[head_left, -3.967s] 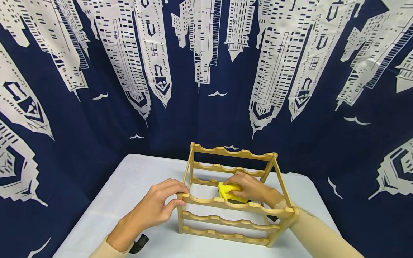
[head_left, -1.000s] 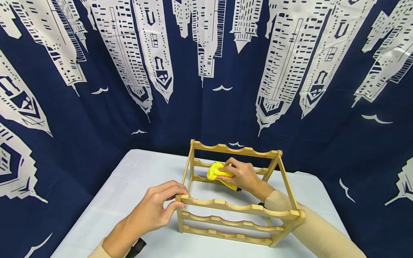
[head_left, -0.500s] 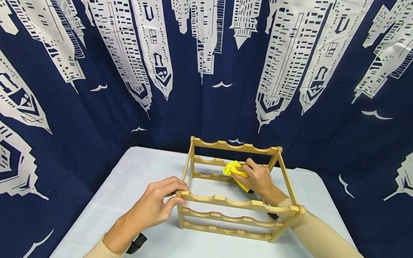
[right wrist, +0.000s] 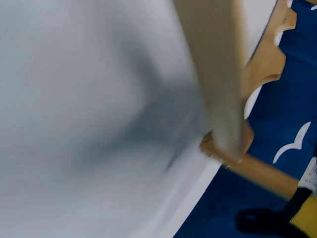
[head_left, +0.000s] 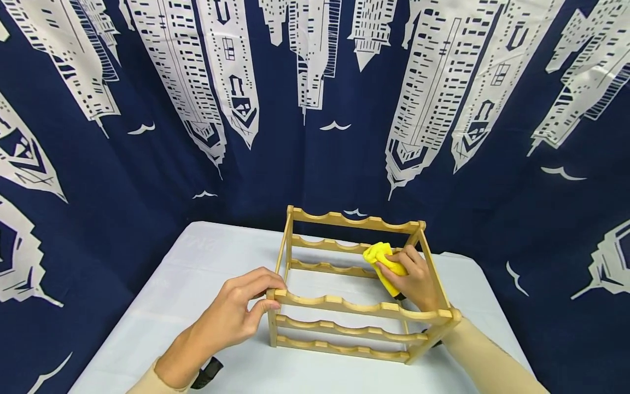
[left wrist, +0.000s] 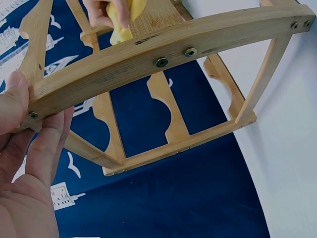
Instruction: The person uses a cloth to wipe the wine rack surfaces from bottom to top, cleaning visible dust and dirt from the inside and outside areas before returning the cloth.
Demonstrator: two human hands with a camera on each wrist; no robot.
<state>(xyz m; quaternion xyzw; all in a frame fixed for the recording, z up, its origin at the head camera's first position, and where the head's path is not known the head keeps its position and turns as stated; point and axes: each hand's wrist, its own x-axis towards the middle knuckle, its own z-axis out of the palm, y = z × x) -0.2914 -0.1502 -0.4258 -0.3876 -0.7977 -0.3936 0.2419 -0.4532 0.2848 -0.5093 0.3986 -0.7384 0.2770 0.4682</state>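
A wooden wine rack with scalloped rails stands on the white-covered table. At its near left top corner my left hand grips the frame, thumb on the near face and fingers over the top. My right hand reaches in through the rack's right side and holds a bunched yellow cloth. That cloth overlaps the right part of the far middle and lower rails. In the left wrist view, thumb and fingers pinch the corner of the wooden frame. Only a corner of the yellow cloth shows in the right wrist view.
The white table cover surrounds the rack. Behind hangs a navy curtain printed with white buildings. A black strap sits at the left wrist. The rack's right upright stands close to the right wrist camera.
My right hand has moved the yellow cloth rightward along the far rails; four seconds ago it was lower, just behind the near top rail. The left hand keeps its grip on the corner.
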